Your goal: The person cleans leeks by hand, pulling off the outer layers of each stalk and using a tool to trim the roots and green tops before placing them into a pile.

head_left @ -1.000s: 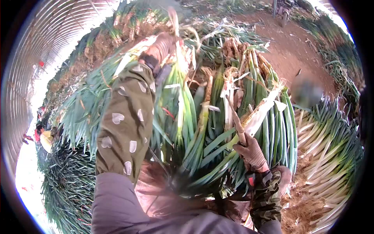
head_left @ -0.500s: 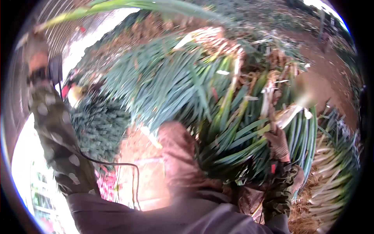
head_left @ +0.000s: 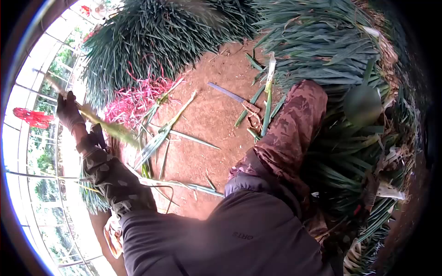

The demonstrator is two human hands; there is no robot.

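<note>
My left hand (head_left: 70,112), gloved, is raised at the far left with its fingers apart. A long green onion leaf (head_left: 115,131), smeared by motion, passes close by it; whether they touch is hard to see. Low on the right, in shade, my gloved right hand (head_left: 369,191) is closed around green onions. One white stem end (head_left: 390,190) sticks out to its right, and green leaves (head_left: 336,172) spread to its left. The fingers of this hand are partly hidden in the dark.
A large green onion pile (head_left: 317,50) lies at upper right, another leafy pile (head_left: 152,37) at upper left. Pink-red strips (head_left: 138,99) and loose leaves (head_left: 170,124) lie on the brown ground. A knife (head_left: 225,92) lies before my knee (head_left: 294,115). Red ties (head_left: 33,117) hang far left.
The view has swung left and down. The leaf that my left hand held up at the top now appears loose and blurred beside it. My right hand stays at the green onions.
</note>
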